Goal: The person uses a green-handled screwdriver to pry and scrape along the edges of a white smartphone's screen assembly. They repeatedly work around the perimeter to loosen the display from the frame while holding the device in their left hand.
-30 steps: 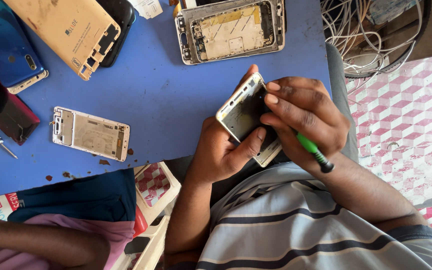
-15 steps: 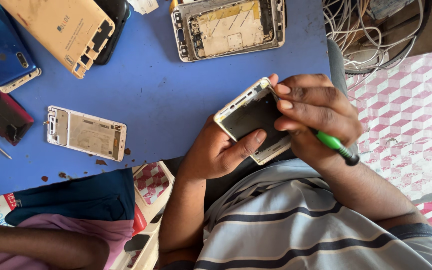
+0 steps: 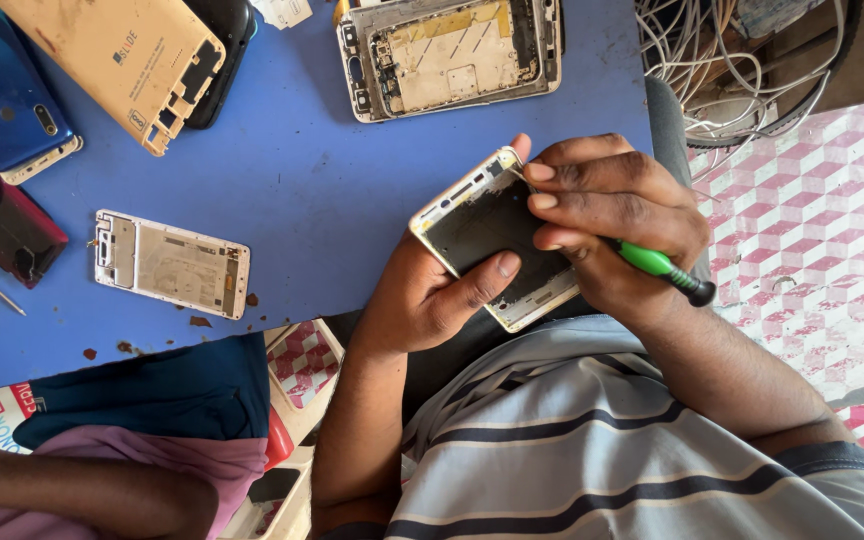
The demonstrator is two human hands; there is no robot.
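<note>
The work surface is a blue table point(image 3: 292, 190), matte, with small brown crumbs of debris point(image 3: 192, 322) near its lower edge. At the right, the floor point(image 3: 812, 240) shows a repeating pattern of pink and white cubes. The same pattern is visible through a gap point(image 3: 304, 360) below the table edge. A tangle of white and grey cables point(image 3: 722, 60) lies at the upper right, beside the table corner, on a brown surface. Lighting is even and soft, casting only faint shadows on the table.
</note>
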